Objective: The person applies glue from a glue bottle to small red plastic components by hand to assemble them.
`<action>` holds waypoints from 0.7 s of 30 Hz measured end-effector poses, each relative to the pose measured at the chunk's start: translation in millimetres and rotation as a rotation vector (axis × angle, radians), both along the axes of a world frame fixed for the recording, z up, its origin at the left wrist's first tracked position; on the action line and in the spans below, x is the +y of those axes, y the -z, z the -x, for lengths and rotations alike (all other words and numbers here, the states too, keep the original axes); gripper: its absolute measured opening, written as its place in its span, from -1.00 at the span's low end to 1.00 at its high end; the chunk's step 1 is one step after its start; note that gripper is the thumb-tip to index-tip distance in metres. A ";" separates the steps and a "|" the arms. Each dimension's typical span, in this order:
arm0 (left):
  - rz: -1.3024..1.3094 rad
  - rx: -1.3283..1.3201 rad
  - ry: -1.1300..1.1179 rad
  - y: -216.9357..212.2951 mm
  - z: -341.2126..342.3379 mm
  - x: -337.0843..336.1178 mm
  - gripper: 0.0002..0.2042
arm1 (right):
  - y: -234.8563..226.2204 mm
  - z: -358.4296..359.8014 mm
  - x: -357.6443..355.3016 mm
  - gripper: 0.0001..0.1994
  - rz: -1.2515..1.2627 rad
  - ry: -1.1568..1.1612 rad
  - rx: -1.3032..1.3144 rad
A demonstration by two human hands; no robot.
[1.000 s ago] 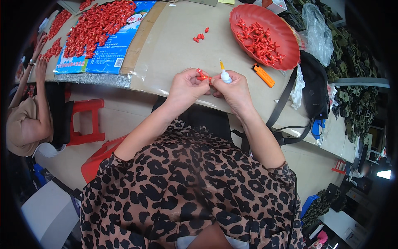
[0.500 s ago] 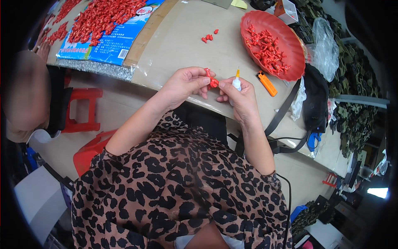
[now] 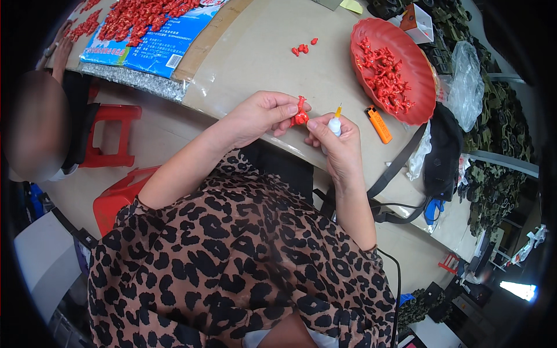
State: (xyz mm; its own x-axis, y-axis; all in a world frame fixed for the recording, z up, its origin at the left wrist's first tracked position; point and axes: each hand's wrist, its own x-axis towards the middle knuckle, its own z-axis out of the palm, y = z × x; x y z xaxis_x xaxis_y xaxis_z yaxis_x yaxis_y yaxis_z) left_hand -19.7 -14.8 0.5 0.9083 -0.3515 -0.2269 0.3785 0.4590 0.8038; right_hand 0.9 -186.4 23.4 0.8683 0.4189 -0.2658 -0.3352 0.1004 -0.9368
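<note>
Between the thumb and fingers of my left hand (image 3: 264,118) is a small glossy red plastic figure (image 3: 300,114), held above the table's near edge. My right hand (image 3: 341,144) is closed around a small white needle-tipped bottle (image 3: 334,125), its yellow tip and thin needle pointing up. The right thumb and fingertip also reach the figure's lower right side. Just right of that hand lies an orange lighter (image 3: 379,124). Farther off, a few tiny red pieces (image 3: 303,49) rest on the table.
A red scalloped plate (image 3: 419,87) with many red pieces stands at the right. Red pieces are heaped on a blue printed bag (image 3: 148,49) at the far left, near another person's hand (image 3: 61,53). A black bag (image 3: 444,151) and clear plastic bag (image 3: 466,75) lie right.
The red figure has turned more upright in my fingers. Both hands keep their grips. The view has shifted slightly, and the other person's arm shows more at the far left.
</note>
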 end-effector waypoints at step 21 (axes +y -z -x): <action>-0.093 -0.138 -0.021 2.0 1.6 0.3 -0.76 | -0.5 1.6 0.6 -0.91 0.014 -0.015 0.012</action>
State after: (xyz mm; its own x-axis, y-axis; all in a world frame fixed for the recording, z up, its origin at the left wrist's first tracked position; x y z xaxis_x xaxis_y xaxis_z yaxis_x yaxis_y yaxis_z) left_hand -21.3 -14.5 -1.5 0.9398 -0.3158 -0.1306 0.2531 0.3865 0.8869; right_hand -0.7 -185.8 23.9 0.8586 0.4283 -0.2817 -0.3474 0.0821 -0.9341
